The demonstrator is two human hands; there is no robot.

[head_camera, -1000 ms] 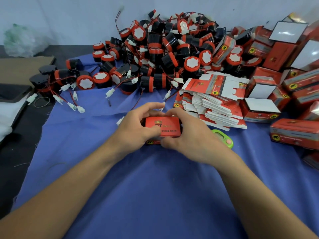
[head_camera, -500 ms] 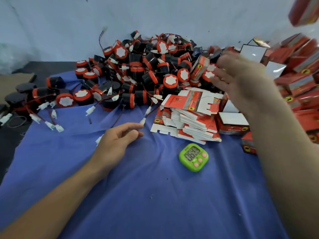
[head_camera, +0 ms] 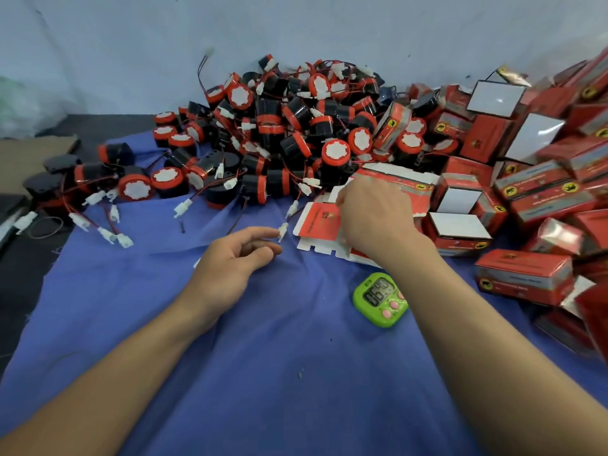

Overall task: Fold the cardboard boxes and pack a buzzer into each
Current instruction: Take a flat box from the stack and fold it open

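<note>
A heap of black-and-red buzzers [head_camera: 289, 126] with red wires and white plugs fills the back of the blue cloth [head_camera: 263, 357]. A stack of flat red-and-white box blanks [head_camera: 317, 222] lies right of centre. My right hand [head_camera: 371, 218] rests palm down on that stack, fingers on the top blank; whether it grips the blank is hidden. My left hand [head_camera: 237, 258] lies on the cloth just left of the stack, fingers loosely curled and holding nothing, its fingertips beside a white plug [head_camera: 282, 231]. Folded red boxes [head_camera: 526, 278] pile up at the right.
A green timer [head_camera: 380, 299] sits on the cloth by my right forearm. Loose plugs and wires [head_camera: 108, 232] trail at the left. A brown cardboard sheet [head_camera: 29, 159] lies far left on the dark table. A pale wall [head_camera: 296, 24] stands behind.
The closed box both hands held a second ago is gone from them. My right hand swung out to the right pile and has come down onto the flat blanks. My left hand stayed on the cloth.
</note>
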